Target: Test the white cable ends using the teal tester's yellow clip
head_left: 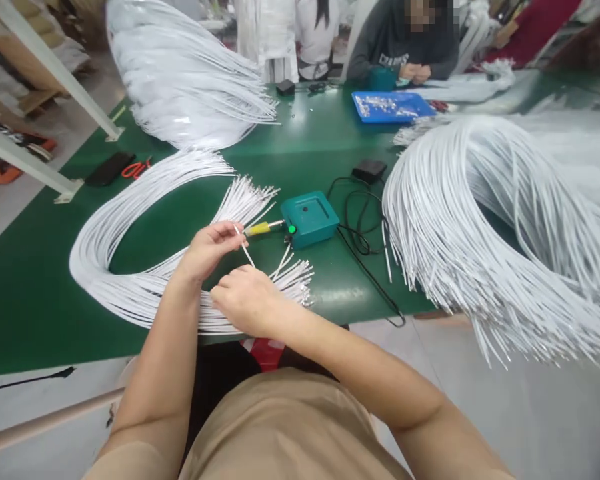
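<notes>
A thin white cable [245, 247] runs between my two hands. My left hand [214, 245] pinches its upper end, close to a yellow-handled tool [258, 229] that juts from a teal box [310, 219] with a green button. Lower down, my right hand [247, 300] is closed, with the cable's other visible part going into its fingers. Beneath both hands lies a curved bundle of white cables [100, 260], its ends fanned out near the box and beside my right hand.
A large cable bundle [445, 220] overhangs the table edge at right; another bundle [190, 80] lies back left. Black cords [360, 220] trail from the box. Red-handled scissors [136, 169] lie left. Across the green table [30, 300], a person sits behind a blue tray [393, 107] of small parts.
</notes>
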